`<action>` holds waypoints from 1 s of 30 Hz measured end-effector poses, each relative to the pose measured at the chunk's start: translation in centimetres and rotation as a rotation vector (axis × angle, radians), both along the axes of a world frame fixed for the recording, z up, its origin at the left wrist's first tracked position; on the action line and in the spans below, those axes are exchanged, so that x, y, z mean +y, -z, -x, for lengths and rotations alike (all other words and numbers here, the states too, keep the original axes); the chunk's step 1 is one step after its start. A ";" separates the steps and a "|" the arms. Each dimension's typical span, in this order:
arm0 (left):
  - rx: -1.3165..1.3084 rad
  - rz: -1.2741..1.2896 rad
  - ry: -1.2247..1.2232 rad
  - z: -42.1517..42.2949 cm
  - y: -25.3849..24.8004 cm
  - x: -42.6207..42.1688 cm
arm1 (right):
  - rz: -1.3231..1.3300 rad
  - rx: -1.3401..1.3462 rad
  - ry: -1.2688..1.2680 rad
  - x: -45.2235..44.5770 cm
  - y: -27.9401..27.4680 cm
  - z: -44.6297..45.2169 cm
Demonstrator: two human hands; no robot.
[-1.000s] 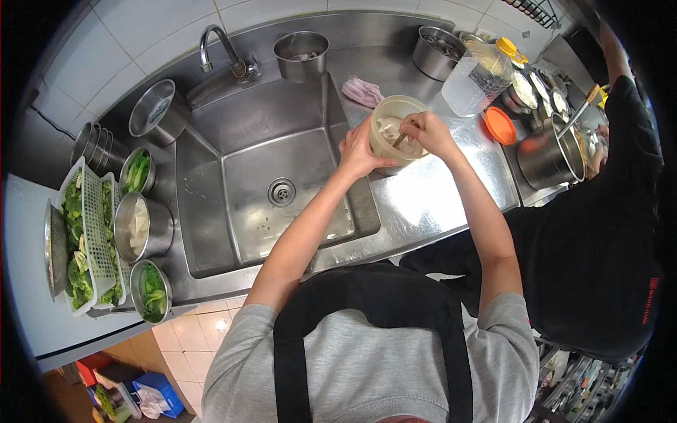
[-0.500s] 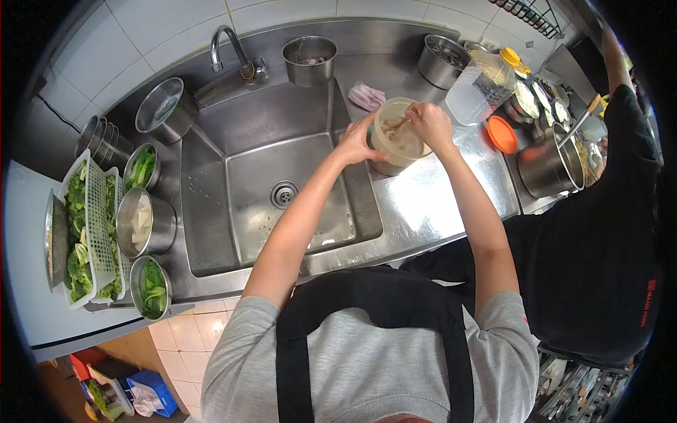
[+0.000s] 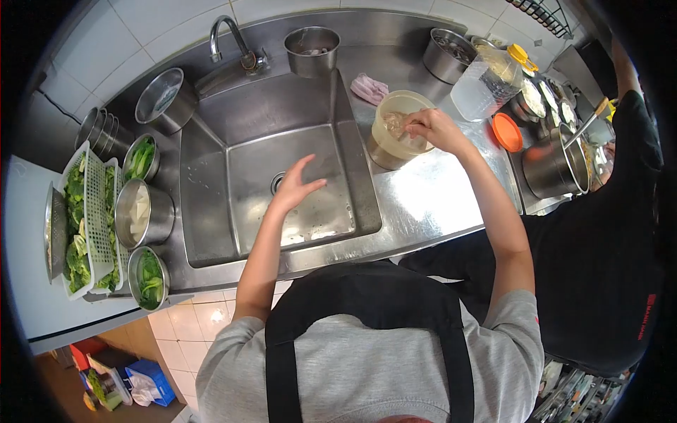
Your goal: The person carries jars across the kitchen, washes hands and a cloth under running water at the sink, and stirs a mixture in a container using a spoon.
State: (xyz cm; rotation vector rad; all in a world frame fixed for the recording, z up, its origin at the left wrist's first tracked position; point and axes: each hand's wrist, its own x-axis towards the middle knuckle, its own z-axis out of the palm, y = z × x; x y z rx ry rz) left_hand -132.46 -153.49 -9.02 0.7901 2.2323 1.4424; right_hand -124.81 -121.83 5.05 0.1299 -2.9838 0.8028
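Note:
My left hand (image 3: pixel 292 192) hangs over the sink (image 3: pixel 248 180) with thumb and fingers spread, holding nothing. My right hand (image 3: pixel 434 130) is over the right rim of a pale, translucent plastic tub (image 3: pixel 384 146). Its fingers are curled and closed together; whatever they grip inside the tub is hidden. Cloudy, brownish contents (image 3: pixel 396 124) show in the tub, which stands on the steel counter right of the sink. A pink cloth (image 3: pixel 369 89) lies crumpled just behind it.
A large clear jug (image 3: pixel 479 96), an orange lid (image 3: pixel 507 132) and a steel pot (image 3: pixel 546 173) are to the right, beside a co-worker in black (image 3: pixel 592 275). Left of the sink are steel bowls (image 3: pixel 159 211) and a basket of greens (image 3: pixel 97 218). A faucet (image 3: pixel 243 53) rises behind.
My left hand has let go of the tub's side and moved left over the sink, fingers spread. My right hand remains at the tub, slightly further right and lower.

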 end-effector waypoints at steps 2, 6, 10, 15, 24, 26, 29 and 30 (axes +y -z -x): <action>-0.057 -0.002 -0.070 -1.1 0.5 -3.3 | -0.004 -0.072 -0.019 0.8 -0.6 0.0; -0.024 0.008 -0.200 -3.5 1.6 -8.2 | -0.151 -0.089 -0.003 1.7 -1.1 -0.1; -0.010 0.043 -0.296 -5.0 1.8 -9.5 | -0.281 0.002 0.073 2.1 -0.3 0.5; 0.103 0.084 -0.303 -5.3 1.3 -8.2 | -0.399 0.169 0.020 2.4 0.5 1.6; 0.192 0.094 -0.346 -6.5 0.2 -8.7 | -0.326 -0.088 -0.093 3.0 0.2 2.4; 0.155 0.126 -0.392 -7.1 -0.4 -9.6 | -0.221 -0.182 -0.117 3.1 0.4 2.9; 0.168 0.105 -0.443 -7.5 -0.6 -10.1 | 0.083 -0.225 -0.080 2.7 0.2 2.2; 0.187 0.099 -0.462 -7.5 -0.5 -10.3 | 0.208 -0.184 -0.030 2.8 0.0 1.9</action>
